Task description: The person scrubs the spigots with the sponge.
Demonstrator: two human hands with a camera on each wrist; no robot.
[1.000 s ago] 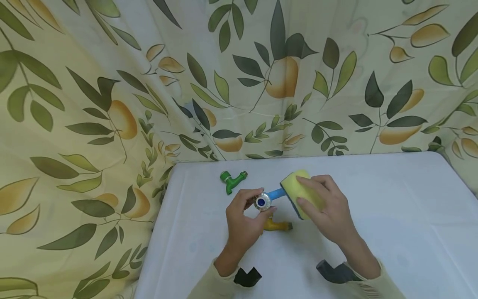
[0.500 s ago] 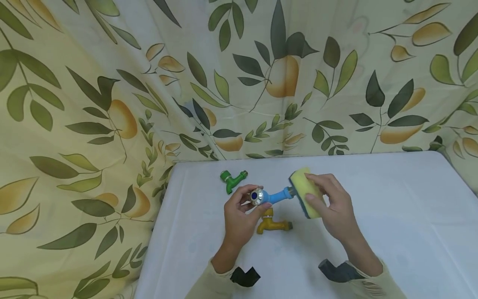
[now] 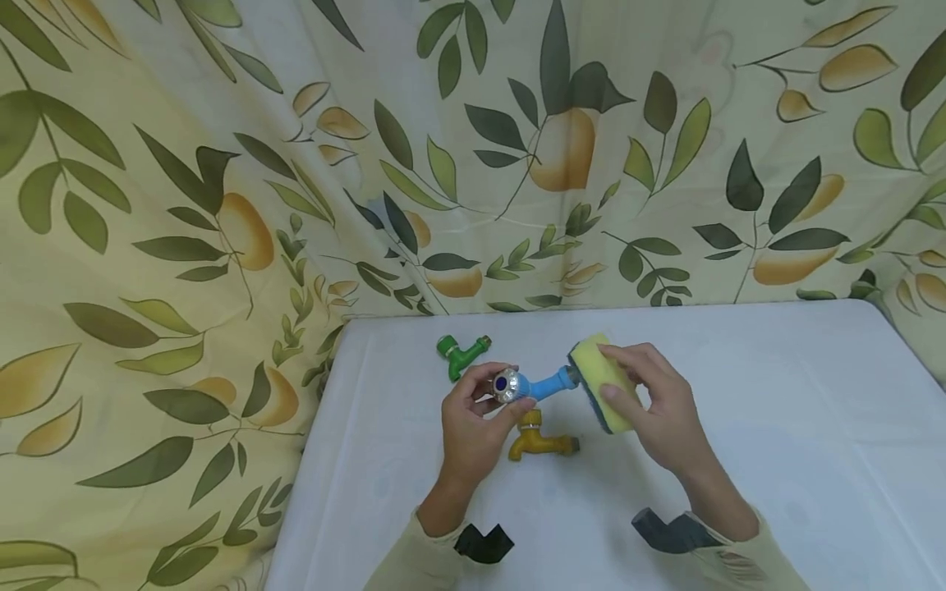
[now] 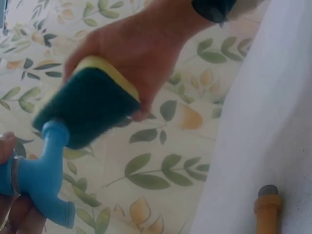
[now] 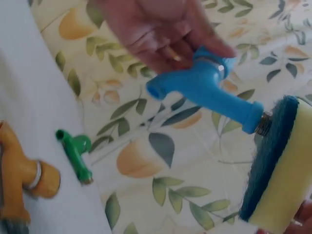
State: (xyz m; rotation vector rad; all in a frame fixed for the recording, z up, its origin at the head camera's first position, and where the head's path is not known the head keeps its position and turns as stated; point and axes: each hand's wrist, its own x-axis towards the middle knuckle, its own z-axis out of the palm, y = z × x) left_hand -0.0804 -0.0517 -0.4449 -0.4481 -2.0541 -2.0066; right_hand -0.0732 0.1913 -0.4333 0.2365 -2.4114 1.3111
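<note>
My left hand grips a blue tap by its knob end, thumb on one side and fingers on the other. My right hand pinches a yellow sponge with a dark green scouring side. That scouring side faces the tap, and the tap's threaded metal end touches it. Both things are held above the table. Below the left hand lies a yellow tap, and farther back a green tap.
The white-covered table extends to both sides of the hands. Behind it and on the left hangs a leaf-and-fruit patterned curtain. A dark strap piece sits at the left wrist.
The blue tap has been turned, so its body and threaded end show now. The sponge has shifted slightly right, from the tap's body to its threaded end. The yellow tap is less covered.
</note>
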